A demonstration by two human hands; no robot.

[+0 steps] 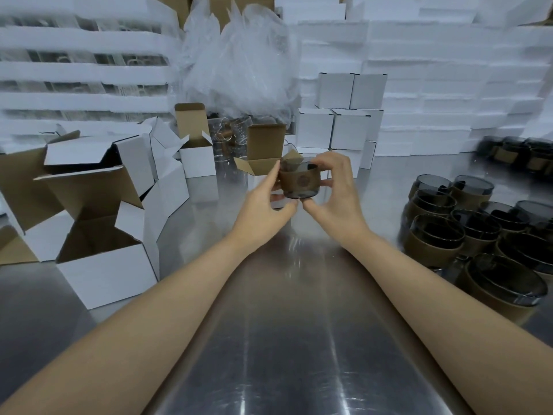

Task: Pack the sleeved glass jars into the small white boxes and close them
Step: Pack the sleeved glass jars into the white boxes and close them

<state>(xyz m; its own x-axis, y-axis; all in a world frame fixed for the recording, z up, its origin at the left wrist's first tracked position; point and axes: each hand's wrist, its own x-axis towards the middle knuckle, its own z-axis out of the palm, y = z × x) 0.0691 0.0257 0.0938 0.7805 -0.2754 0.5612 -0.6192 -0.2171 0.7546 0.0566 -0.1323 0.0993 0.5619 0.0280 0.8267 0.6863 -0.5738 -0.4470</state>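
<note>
A dark glass jar with a brown sleeve (300,181) hangs above the metal table (287,339), held between both hands. My left hand (264,205) pinches its left side and bottom. My right hand (336,190) grips its right side, fingers over the rim and thumb under the base. Right behind the jar stands an open small white box (261,163) with its brown lid flap up. Another open small white box (197,157) stands to the left of it. Several more sleeved jars (466,232) stand grouped at the right.
Several open, unfolded white boxes (104,235) crowd the left side. Closed white boxes (344,115) are stacked at the back, right of a heap of clear plastic bags (239,64). White foam stacks (449,85) wall the back. More jars (520,154) sit far right.
</note>
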